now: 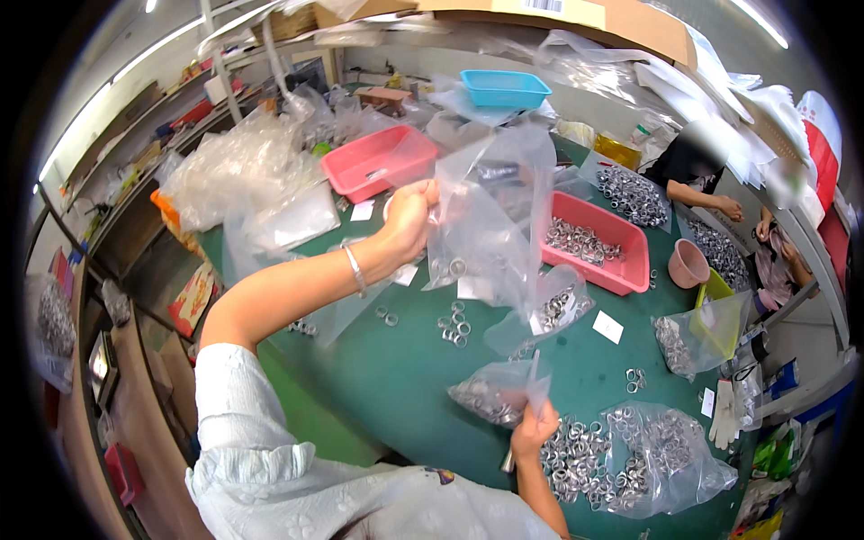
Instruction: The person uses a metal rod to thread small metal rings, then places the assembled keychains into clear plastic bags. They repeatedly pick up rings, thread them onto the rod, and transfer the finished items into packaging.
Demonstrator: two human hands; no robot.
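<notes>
My left hand (pixel 412 219) is raised over the table, fingers closed on the upper part of a large clear plastic bag (pixel 490 211). A few metal rings show at the bag's lower part; whether they lie inside or behind it I cannot tell. Lower right, my right hand (pixel 533 434) grips the gathered top of a small clear bag of rings (pixel 490 396), its filled end tilted to the left. Beside that hand lies a loose pile of metal rings (pixel 576 459), next to a large open bag of rings (pixel 670 454).
On the green table (pixel 360 378) are small ring clusters, a pink tray of rings (pixel 598 243), another pink tray (pixel 378 162), a blue tray (pixel 506 88) and a heap of clear bags (pixel 238 166). A co-worker's hand (pixel 727 209) shows at the far right.
</notes>
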